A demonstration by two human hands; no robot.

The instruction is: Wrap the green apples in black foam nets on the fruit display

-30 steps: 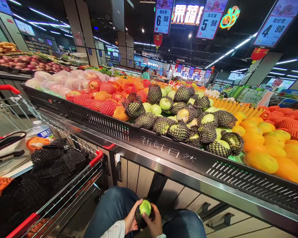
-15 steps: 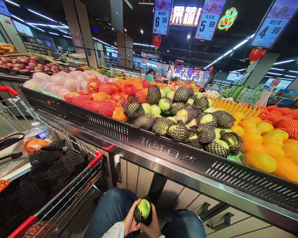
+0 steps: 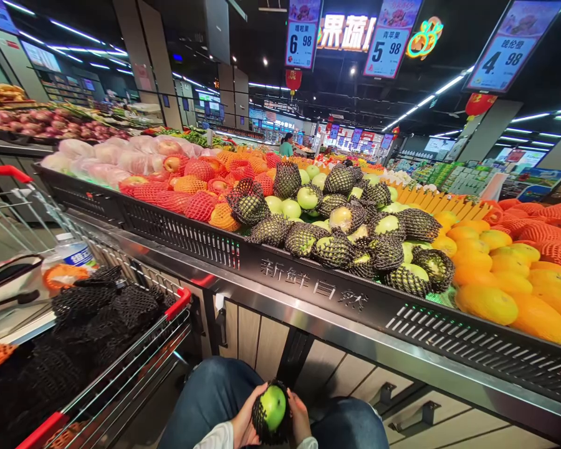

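Between my knees, at the bottom of the head view, is a green apple (image 3: 273,406) partly sleeved in a black foam net (image 3: 260,430). The apple's upper face shows bare through the net's opening. My left hand (image 3: 245,416) grips the netted side from the left, its fingers partly hidden behind the fruit. Pressed against the right side is my right hand (image 3: 300,416), closed round the net's edge. Ahead on the stand, more green apples (image 3: 307,197) lie piled, many in black nets (image 3: 339,251).
A shopping cart (image 3: 121,374) at left holds a heap of black foam nets (image 3: 93,318) and a water bottle (image 3: 72,251). The display's black slatted rim (image 3: 308,280) runs across in front. Oranges (image 3: 490,299) lie right, red-netted apples (image 3: 187,209) left. A person (image 3: 287,146) stands far back.
The apple has risen slightly and shows more of its green face. My right hand has shifted a little right, along the net's edge. The view has moved slightly.
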